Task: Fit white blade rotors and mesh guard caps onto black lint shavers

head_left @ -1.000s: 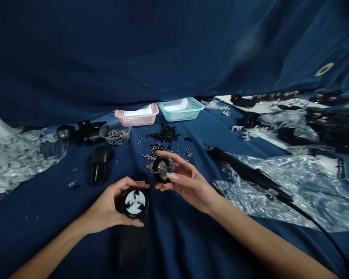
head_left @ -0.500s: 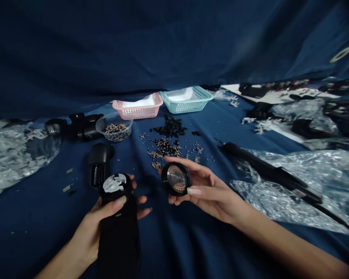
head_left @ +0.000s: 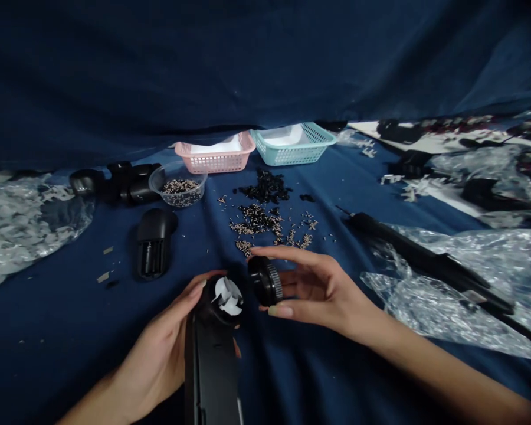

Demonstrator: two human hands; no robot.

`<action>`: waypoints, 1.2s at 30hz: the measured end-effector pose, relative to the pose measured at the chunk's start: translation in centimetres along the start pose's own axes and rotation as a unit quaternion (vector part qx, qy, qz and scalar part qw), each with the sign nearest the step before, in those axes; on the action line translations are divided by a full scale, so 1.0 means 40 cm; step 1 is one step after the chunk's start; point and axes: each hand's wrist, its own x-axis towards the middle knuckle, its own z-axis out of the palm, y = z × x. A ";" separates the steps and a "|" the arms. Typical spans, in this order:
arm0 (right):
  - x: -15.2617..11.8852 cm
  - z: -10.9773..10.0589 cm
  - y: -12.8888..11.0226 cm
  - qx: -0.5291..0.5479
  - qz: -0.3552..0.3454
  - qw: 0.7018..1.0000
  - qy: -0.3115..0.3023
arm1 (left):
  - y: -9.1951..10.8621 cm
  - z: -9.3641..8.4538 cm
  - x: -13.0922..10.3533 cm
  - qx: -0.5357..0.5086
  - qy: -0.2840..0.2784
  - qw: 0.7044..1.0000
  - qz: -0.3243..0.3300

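Screws [head_left: 257, 219] are lying in a pile; nearer me and leftward of it, my left hand [head_left: 157, 348] is wrapping round a black device [head_left: 216, 369]. Straight nearer me from that pile, my right hand [head_left: 336, 292] is pinching a ribbed black cap [head_left: 264, 282], fingers half curled. Cap and device are sitting unjoined, the white bladed part [head_left: 228, 296] showing uncovered.

Head-worn view, facing forward and steeply down, close over the blue cloth [head_left: 92, 342]

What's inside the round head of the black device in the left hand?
A white bladed piece sits inside the round head of the black device. It covers whatever lies beneath it, so that part can't be seen.
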 end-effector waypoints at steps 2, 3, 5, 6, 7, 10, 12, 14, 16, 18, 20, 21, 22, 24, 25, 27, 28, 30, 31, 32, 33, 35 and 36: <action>-0.004 0.007 -0.004 -0.051 -0.011 0.999 0.001 | -0.011 0.003 0.009 0.025 0.032 0.999 -0.003; -0.005 0.011 -0.006 -0.073 -0.017 0.997 0.001 | -0.016 0.003 0.013 0.038 0.054 0.998 0.003; -0.006 0.018 -0.007 -0.100 -0.032 0.995 -0.006 | -0.026 -0.002 0.018 0.059 0.103 0.993 0.019; -0.006 0.021 -0.006 -0.112 -0.041 0.993 -0.010 | -0.030 -0.006 0.020 0.063 0.122 0.990 0.025; -0.006 0.023 -0.006 -0.132 -0.052 0.990 -0.011 | -0.034 -0.009 0.020 0.067 0.134 0.988 0.030; -0.004 0.025 -0.006 -0.228 -0.089 0.970 -0.004 | -0.039 -0.012 0.018 0.101 0.143 0.982 0.063; -0.002 0.022 -0.007 -0.304 -0.106 0.947 0.003 | -0.037 -0.007 0.017 0.135 0.152 0.973 0.107; 0.000 0.016 -0.010 -0.356 -0.125 0.926 0.001 | -0.033 -0.003 0.016 0.174 0.166 0.961 0.136; 0.002 0.009 -0.012 -0.376 -0.149 0.915 -0.004 | -0.029 -0.002 0.016 0.219 0.174 0.948 0.152; 0.004 0.003 -0.012 -0.375 -0.166 0.912 -0.005 | -0.026 -0.006 0.018 0.250 0.179 0.937 0.164; 0.008 -0.002 -0.011 -0.380 -0.167 0.910 -0.004 | -0.022 -0.012 0.020 0.251 0.193 0.934 0.167; 0.010 -0.005 -0.010 -0.386 -0.164 0.908 -0.002 | -0.019 -0.016 0.022 0.252 0.201 0.932 0.168; 0.012 -0.008 -0.008 -0.392 -0.163 0.906 0.000 | -0.014 -0.019 0.024 0.257 0.205 0.929 0.172; 0.016 -0.017 -0.003 -0.403 -0.163 0.900 0.003 | 0.000 -0.026 0.029 0.270 0.190 0.927 0.178; 0.017 -0.021 0.000 -0.409 -0.164 0.898 0.004 | 0.008 -0.029 0.032 0.273 0.172 0.930 0.175; 0.020 -0.030 0.006 -0.418 -0.165 0.893 0.006 | 0.022 -0.038 0.038 0.257 0.141 0.939 0.179; 0.022 -0.032 0.008 -0.422 -0.165 0.891 0.005 | 0.026 -0.043 0.040 0.248 0.137 0.940 0.190; 0.024 -0.032 0.009 -0.431 -0.161 0.888 0.005 | 0.030 -0.050 0.043 0.246 0.144 0.933 0.221; 0.025 -0.030 0.007 -0.437 -0.159 0.886 0.005 | 0.030 -0.053 0.044 0.249 0.151 0.928 0.231; 0.024 -0.028 0.000 -0.442 -0.157 0.883 0.007 | 0.029 -0.055 0.044 0.252 0.156 0.927 0.232; 0.021 -0.028 -0.010 -0.449 -0.154 0.880 0.014 | 0.027 -0.056 0.044 0.251 0.158 0.928 0.227; 0.007 -0.039 -0.043 -0.467 -0.148 0.870 0.060 | 0.024 -0.056 0.042 0.240 0.161 0.933 0.217; -0.007 -0.056 -0.066 -0.478 -0.142 0.861 0.101 | 0.023 -0.055 0.042 0.235 0.163 0.934 0.216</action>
